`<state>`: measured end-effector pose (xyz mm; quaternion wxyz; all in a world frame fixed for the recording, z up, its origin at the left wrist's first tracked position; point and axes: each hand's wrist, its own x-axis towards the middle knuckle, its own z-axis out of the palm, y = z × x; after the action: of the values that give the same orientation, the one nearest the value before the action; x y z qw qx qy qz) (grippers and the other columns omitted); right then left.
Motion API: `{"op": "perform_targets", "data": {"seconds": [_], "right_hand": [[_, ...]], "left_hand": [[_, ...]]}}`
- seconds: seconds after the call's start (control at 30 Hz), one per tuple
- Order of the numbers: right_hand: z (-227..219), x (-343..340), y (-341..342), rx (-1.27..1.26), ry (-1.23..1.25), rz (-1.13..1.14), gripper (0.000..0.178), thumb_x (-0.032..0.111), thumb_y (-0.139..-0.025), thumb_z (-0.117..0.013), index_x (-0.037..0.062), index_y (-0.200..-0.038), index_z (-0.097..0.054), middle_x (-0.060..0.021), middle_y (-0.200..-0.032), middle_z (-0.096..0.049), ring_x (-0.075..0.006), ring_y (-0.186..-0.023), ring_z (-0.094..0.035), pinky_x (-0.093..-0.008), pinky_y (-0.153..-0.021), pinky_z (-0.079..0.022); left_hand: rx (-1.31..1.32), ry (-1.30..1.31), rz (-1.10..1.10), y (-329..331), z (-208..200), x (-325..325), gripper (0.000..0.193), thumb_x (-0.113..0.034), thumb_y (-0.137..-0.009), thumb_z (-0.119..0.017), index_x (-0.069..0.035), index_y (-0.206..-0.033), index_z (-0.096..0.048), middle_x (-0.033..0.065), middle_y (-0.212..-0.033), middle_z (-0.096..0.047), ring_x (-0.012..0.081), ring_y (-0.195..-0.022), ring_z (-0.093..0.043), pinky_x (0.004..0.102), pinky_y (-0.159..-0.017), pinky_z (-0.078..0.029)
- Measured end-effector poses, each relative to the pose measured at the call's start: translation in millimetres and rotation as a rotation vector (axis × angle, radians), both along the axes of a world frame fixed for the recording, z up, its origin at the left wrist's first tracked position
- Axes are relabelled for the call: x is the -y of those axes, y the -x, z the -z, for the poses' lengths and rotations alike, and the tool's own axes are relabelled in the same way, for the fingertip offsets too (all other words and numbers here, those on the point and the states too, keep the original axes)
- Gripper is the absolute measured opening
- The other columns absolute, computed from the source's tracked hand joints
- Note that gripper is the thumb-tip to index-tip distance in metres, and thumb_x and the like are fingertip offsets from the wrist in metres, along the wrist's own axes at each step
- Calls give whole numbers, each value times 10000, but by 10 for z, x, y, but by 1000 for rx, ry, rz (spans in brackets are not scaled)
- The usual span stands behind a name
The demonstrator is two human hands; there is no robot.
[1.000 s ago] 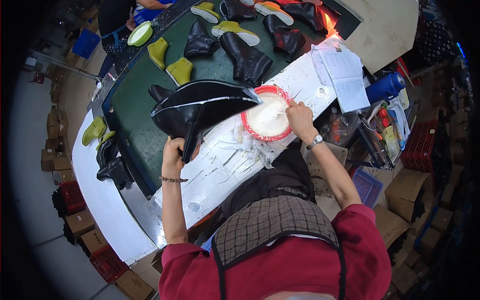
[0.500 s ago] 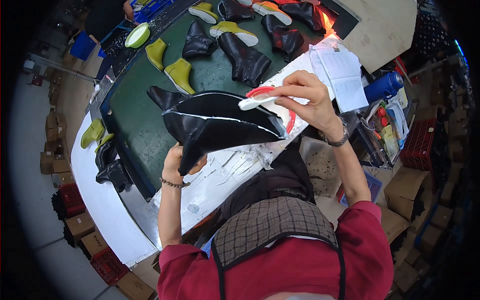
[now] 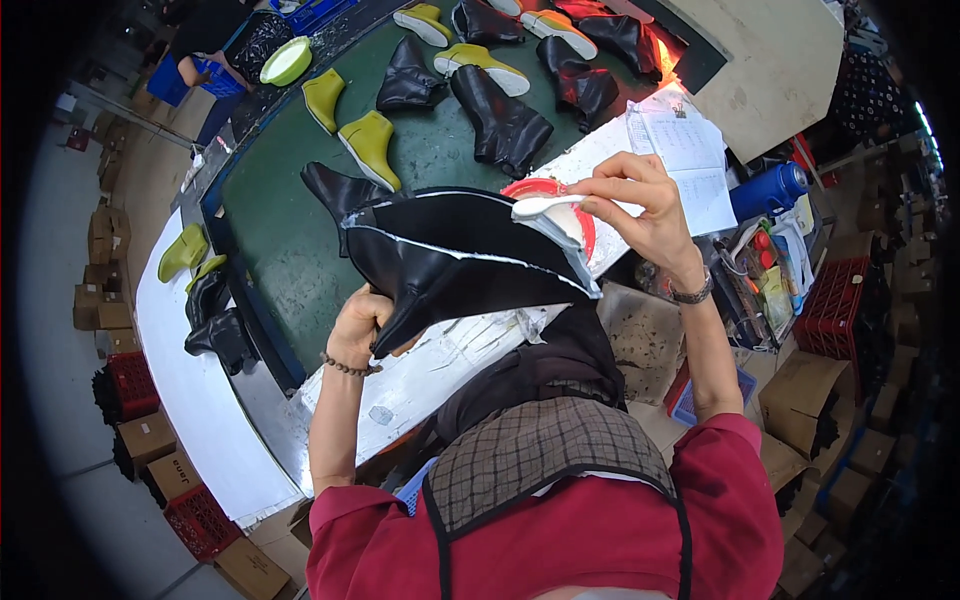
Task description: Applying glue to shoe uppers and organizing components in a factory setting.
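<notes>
My left hand (image 3: 362, 325) is closed around the lower end of a black boot upper (image 3: 470, 268), holding it up over the table's near edge. The upper gapes, and white paste lines its open edges. Between thumb and fingertips, my right hand (image 3: 645, 205) pinches a white brush with a slim handle (image 3: 545, 206); its thick end is at the upper's far edge. Whether that end touches the edge, I cannot tell. Partly hidden behind the upper is a red-rimmed bowl (image 3: 588, 236) with whitish paste inside.
Several black boots (image 3: 500, 120) and lime-green shoe forms (image 3: 368, 145) lie on the green table (image 3: 270, 255). Papers (image 3: 690, 165) and a blue bottle (image 3: 768, 190) are at right. A green bowl (image 3: 287, 62) sits at the far left, near another person's arm (image 3: 190, 70).
The boot upper has shifted slightly right and toward me. My right hand and the brush have moved a little right along its edge. The whole view has shifted slightly too.
</notes>
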<state>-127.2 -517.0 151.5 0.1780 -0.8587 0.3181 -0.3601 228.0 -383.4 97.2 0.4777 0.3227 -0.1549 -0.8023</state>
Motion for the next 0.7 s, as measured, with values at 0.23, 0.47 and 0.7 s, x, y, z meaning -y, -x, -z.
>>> {"op": "perform_targets", "data": {"seconds": [0.23,0.47,0.7], "right_hand": [[-49,176,-182,35,-32,-121,154,180,-825,-778,118,-966,-796,10,-829,-661,-119,-757,-566,-303,-767,-342],[-225,279,-352,-32,26,-215,154,248,-835,-778,140,-942,-803,29,-821,-665,-107,-717,-556,-305,-764,-323],[-313,355,-476,-164,35,-282,153,266,-825,-783,147,-920,-799,28,-785,-636,-130,-710,-550,-311,-754,-322]], "left_hand": [[244,-69,70,0,84,-46,436,118,-544,-446,99,-954,-595,93,-640,-571,126,-353,-424,243,-294,-317],[534,-153,305,179,-128,25,599,140,-596,-466,14,-1175,-555,18,-636,-505,62,-407,-385,218,-336,-252],[560,-148,417,423,-343,57,565,106,-657,-528,20,-1215,-510,-11,-654,-478,50,-485,-426,203,-374,-293]]}}
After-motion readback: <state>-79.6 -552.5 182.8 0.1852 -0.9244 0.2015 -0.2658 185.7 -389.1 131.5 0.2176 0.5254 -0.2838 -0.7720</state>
